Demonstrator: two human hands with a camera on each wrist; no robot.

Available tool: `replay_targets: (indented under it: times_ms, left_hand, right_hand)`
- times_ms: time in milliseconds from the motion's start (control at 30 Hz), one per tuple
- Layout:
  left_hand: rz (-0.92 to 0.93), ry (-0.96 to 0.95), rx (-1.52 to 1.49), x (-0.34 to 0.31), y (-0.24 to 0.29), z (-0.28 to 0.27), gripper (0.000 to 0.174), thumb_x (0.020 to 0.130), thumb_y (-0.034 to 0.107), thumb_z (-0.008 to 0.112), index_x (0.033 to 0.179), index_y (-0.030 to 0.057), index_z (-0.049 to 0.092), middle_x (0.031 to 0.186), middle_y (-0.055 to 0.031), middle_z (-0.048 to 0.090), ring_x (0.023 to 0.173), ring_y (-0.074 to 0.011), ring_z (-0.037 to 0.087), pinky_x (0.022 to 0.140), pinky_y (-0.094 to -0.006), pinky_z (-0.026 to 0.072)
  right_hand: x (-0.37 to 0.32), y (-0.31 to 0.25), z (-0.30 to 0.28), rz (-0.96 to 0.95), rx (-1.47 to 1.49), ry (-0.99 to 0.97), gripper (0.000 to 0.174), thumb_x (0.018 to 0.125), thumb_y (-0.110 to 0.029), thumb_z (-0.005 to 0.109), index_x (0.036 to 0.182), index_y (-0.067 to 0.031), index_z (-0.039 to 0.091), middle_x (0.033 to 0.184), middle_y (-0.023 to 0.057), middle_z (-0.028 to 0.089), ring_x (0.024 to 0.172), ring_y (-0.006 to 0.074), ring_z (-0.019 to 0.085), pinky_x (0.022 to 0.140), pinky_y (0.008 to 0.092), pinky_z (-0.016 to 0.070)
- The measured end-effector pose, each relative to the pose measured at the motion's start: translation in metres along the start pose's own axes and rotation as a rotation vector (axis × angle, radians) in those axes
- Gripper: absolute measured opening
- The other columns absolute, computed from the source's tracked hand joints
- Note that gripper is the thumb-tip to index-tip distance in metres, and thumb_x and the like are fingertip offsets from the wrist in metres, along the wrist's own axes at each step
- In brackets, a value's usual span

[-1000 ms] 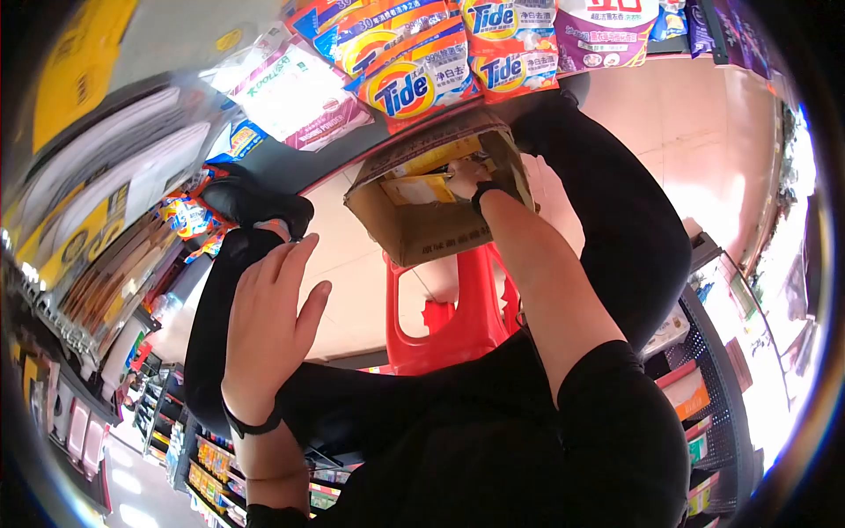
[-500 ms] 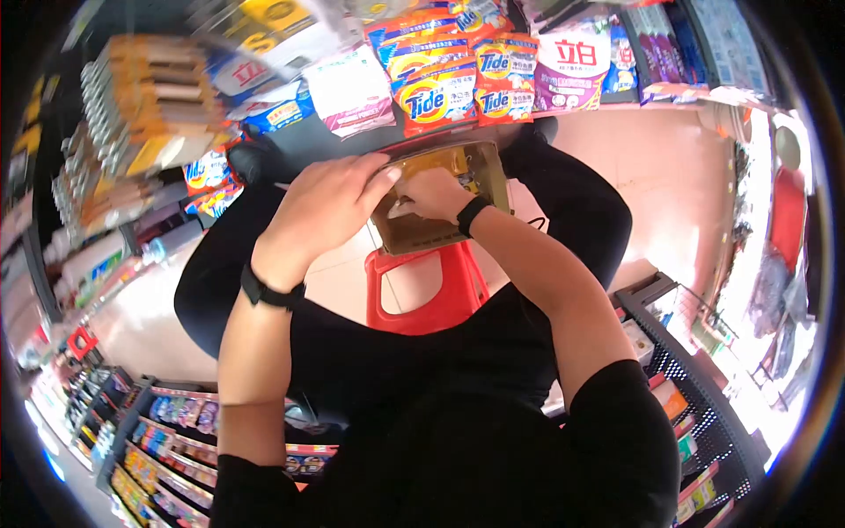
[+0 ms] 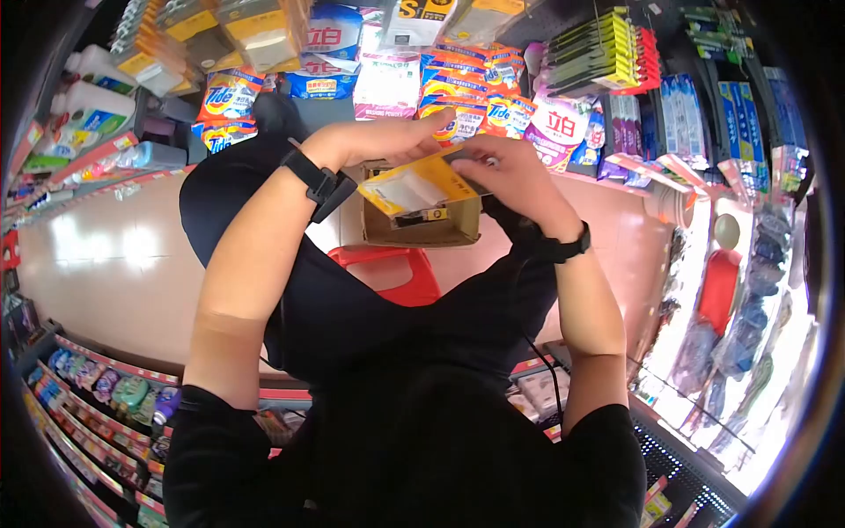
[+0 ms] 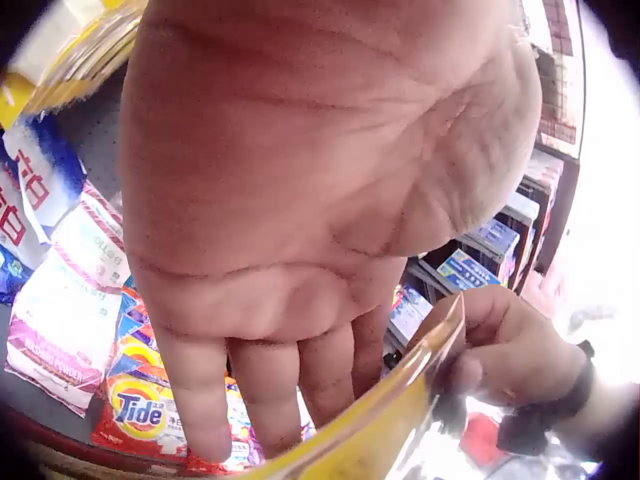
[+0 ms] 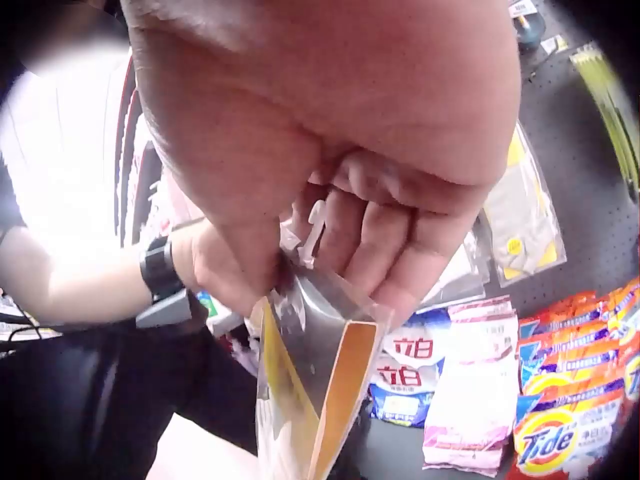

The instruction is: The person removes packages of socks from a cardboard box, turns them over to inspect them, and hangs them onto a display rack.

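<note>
Above the cardboard box (image 3: 380, 231), a yellow package with a clear window (image 3: 414, 187) hangs tilted from my right hand (image 3: 519, 180). In the right wrist view my right hand (image 5: 340, 130) pinches the top of the clear plastic packaging (image 5: 330, 350) between thumb and fingers, near a small white hook. My left hand (image 3: 378, 143) reaches over the box's left side, beside the package. Its fingers are extended in the left wrist view, where the palm (image 4: 290, 180) faces the camera and the yellow package edge (image 4: 370, 425) lies below it. Another item with a yellow label (image 3: 435, 214) lies in the box.
A red stool (image 3: 409, 283) stands below the box, between the person's knees. Tide bags (image 3: 453, 123) and other detergent bags (image 3: 387, 84) line the low shelf ahead. Packages hang above it (image 3: 264, 35). More stocked shelves stand behind and at both sides.
My right hand has come up out of the box with the yellow package. The left hand has moved right and forward to the box. The head view has shifted, showing more shelf.
</note>
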State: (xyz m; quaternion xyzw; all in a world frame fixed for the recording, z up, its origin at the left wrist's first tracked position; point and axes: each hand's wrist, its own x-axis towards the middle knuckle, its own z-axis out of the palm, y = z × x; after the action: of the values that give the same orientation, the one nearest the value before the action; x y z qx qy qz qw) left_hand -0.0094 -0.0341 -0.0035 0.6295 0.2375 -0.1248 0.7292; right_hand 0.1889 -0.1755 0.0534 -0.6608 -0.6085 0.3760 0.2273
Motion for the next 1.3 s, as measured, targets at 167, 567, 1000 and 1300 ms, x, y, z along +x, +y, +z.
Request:
replay_targets:
  times_ms: [167, 567, 1000, 1300]
  left_hand:
    - [0.030, 0.049, -0.103, -0.022, 0.011, -0.001, 0.089, 0.094, 0.076, 0.044, 0.142, 0.0020, 0.056, 0.133, -0.0113, 0.064, 0.118, -0.0173, 0.059, 0.099, -0.0297, 0.0462]
    - [0.163, 0.113, -0.004, -0.033, 0.020, -0.010, 0.034, 0.099, 0.025, 0.067, 0.124, 0.0028, 0.066, 0.110, -0.0009, 0.071, 0.098, -0.0060, 0.065, 0.084, -0.0230, 0.0518]
    - [0.257, 0.258, -0.141, -0.046, 0.028, -0.004, 0.036, 0.096, 0.038, 0.072, 0.111, 0.0050, 0.070, 0.086, 0.0053, 0.060, 0.073, -0.0027, 0.051, 0.062, -0.0195, 0.0407]
    - [0.432, 0.574, -0.380, -0.023, 0.014, -0.022, 0.018, 0.096, 0.025, 0.071, 0.091, 0.0086, 0.072, 0.075, 0.0084, 0.055, 0.065, 0.0003, 0.044, 0.055, -0.0197, 0.0319]
  right_hand:
    - [-0.002, -0.017, -0.048, -0.033, -0.034, 0.102, 0.027, 0.091, -0.019, 0.077, 0.109, 0.0008, 0.072, 0.086, 0.0025, 0.071, 0.079, 0.0085, 0.061, 0.074, 0.0267, 0.0506]
    - [0.004, -0.014, -0.062, 0.179, 0.627, 0.499, 0.053, 0.101, -0.032, 0.065, 0.141, -0.0019, 0.051, 0.124, 0.0106, 0.065, 0.112, 0.0171, 0.061, 0.095, 0.0317, 0.0495]
    - [0.002, -0.004, 0.036, 0.225, 1.057, 0.168, 0.027, 0.102, -0.012, 0.060, 0.129, -0.0067, 0.060, 0.119, 0.0014, 0.068, 0.108, 0.0100, 0.064, 0.092, 0.0276, 0.0490]
    - [-0.004, -0.007, 0.063, 0.345, 0.774, 0.014, 0.026, 0.100, -0.009, 0.061, 0.125, -0.0040, 0.061, 0.112, 0.0022, 0.068, 0.100, 0.0086, 0.062, 0.092, 0.0248, 0.0482]
